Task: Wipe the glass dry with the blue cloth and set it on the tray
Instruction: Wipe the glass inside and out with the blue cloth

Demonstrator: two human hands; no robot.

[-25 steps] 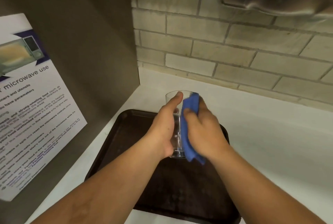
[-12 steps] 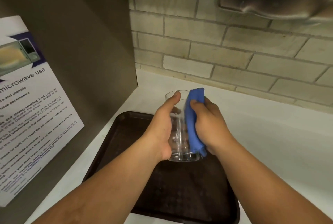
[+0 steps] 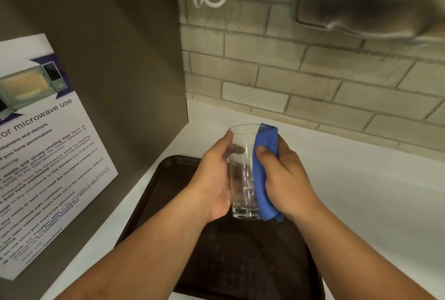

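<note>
Head view: fingers [image 3: 231, 137] of the left hand [image 3: 212, 179] curl around one clear glass [image 3: 242, 174], gripping its side at 9 o'clock. The right hand [image 3: 286, 179] presses one folded blue cloth [image 3: 263, 169] against the glass at 3 o'clock, thumb pinching the cloth. The glass stands upright, long axis vertical, held between both hands just above one dark tray [image 3: 168, 179] on the white table [image 3: 373, 203]. Setting down means lowering it straight.
</note>
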